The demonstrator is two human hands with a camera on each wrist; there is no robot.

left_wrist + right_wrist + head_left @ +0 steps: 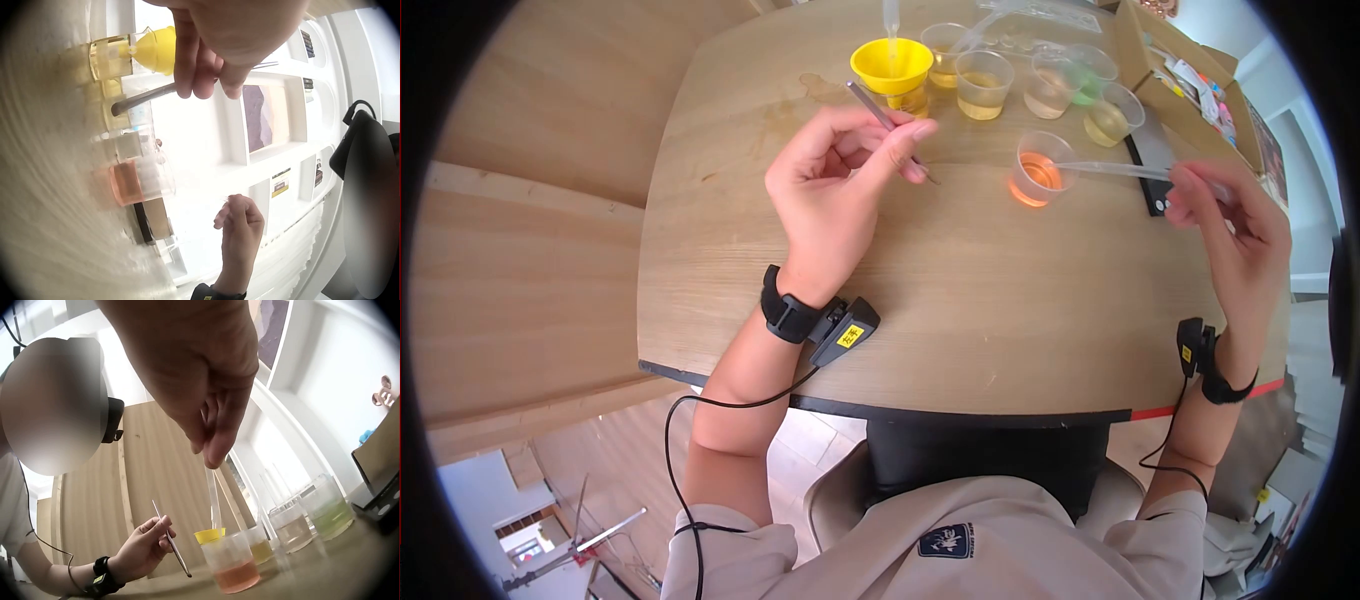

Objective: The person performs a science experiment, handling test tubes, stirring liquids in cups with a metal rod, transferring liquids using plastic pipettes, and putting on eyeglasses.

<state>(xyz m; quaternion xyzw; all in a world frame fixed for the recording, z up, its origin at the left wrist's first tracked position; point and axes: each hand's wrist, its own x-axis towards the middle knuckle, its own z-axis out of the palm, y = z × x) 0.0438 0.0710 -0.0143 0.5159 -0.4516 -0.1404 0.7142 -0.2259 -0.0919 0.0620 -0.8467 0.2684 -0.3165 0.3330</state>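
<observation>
Left hand [835,185] raised, pinching metal rod [887,120] | right hand [1235,225] raised, pinching pipette [1115,170] over orange cup [1038,168]

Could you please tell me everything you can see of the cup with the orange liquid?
The cup is small, clear and looks like plastic, with orange liquid filling its lower part. It stands upright on the wooden table, nearest the person among several cups. A clear dropper, pinched by the right hand, reaches over its rim; whether the tip touches the liquid cannot be told. The left hand, holding a thin metal rod, stays apart from it.
</observation>
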